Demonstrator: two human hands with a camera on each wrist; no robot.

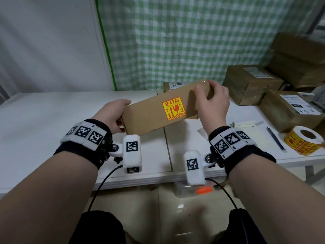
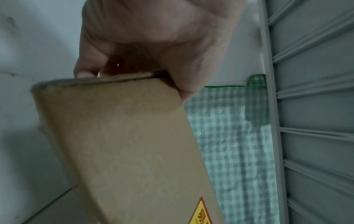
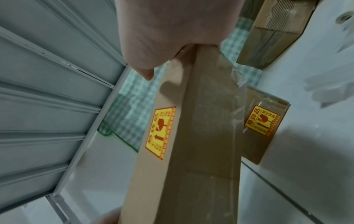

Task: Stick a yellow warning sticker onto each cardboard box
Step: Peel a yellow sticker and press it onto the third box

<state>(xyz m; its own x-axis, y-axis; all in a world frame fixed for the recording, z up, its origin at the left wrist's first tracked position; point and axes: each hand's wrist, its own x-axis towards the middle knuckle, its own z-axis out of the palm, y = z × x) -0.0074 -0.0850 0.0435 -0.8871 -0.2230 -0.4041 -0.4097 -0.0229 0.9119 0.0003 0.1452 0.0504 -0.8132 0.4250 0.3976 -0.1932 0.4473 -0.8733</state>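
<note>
**Both hands on long box, sticker already on**

Currently I've got the long cardboard box (image 1: 158, 111) lifted off the white table (image 1: 52, 120), tilted so its right end sits higher. My left hand (image 1: 112, 115) grips the near-left end, thumb on the top edge, fingers curled round the end flap. My right hand (image 1: 212, 104) wraps the far-right end, thumb on the front face, fingers over the top. Neither hand is spread; both are clamped on the box.

Yellow warning sticker (image 1: 173, 108) sits flat on the face toward me, right of centre, just beside my right thumb. Right wrist view shows a second box (image 3: 264, 128) on the table behind, with its own yellow sticker (image 3: 261, 120).

Sticker roll (image 1: 303, 140) lies at the right table edge, well apart from both hands, with a black pen (image 1: 275, 139) beside it. More brown boxes (image 1: 251, 83) are stacked at the far right. Green checked cloth (image 1: 175, 41) hangs behind.
</note>
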